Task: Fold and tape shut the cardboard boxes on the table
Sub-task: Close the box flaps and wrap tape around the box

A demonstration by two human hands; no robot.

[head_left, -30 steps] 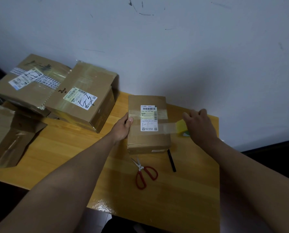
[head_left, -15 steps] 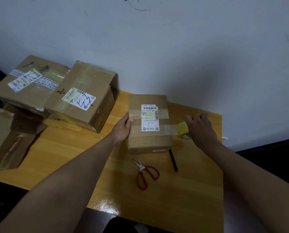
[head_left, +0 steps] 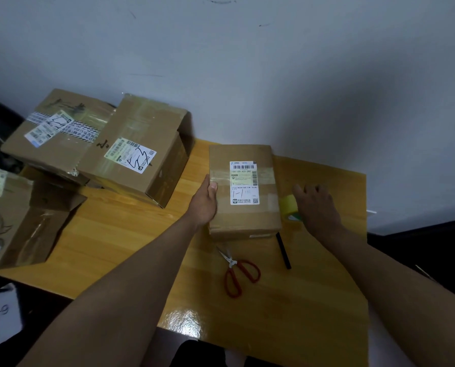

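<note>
Nearest on the wooden surface (head_left: pixel 120 234) lie red-handled scissors (head_left: pixel 238 274), blades pointing away toward the box, and just right of them a black pen (head_left: pixel 283 250) whose far end reaches the box's near right corner. Beyond these sits the small box (head_left: pixel 243 190), flaps closed, a white label (head_left: pixel 244 182) on its top and clear tape across it.

The left hand (head_left: pixel 204 203) holds the box's left side, thumb over the top edge and fingers hidden behind the wall: its grip is clamped on the box. The right hand (head_left: pixel 317 207) lies over a yellow tape roll (head_left: pixel 290 206) that stands just beside the box's right side. Its fingers curve over the roll, but whether they close on it cannot be told, since the hand hides its far half.

Left of the small box, well apart, a bigger box (head_left: pixel 139 152) with a scribbled label leans on another taped box (head_left: pixel 57 133) behind it. At the near left edge stands an open box (head_left: pixel 30 221), flaps spread. A white wall (head_left: pixel 274 75) backs the surface.
</note>
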